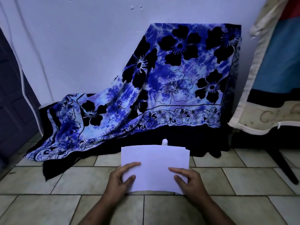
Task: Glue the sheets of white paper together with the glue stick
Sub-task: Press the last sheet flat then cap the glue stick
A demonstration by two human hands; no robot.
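Note:
A stack of white paper sheets [155, 161] lies on the tiled floor in front of me, its edges slightly staggered at the top right. My left hand [121, 181] grips the stack's lower left corner, thumb on top. My right hand [186, 180] grips the lower right corner in the same way. Just behind the top edge of the paper a small white object [164, 142], apparently the glue stick, stands upright, its lower part hidden by the sheets.
A blue floral cloth [170, 82] drapes over something against the white wall and spills onto the floor tiles [65, 184]. A dark door [13, 95] stands at the left. Hanging fabric [267, 78] and a dark slanted leg [282, 164] are at the right.

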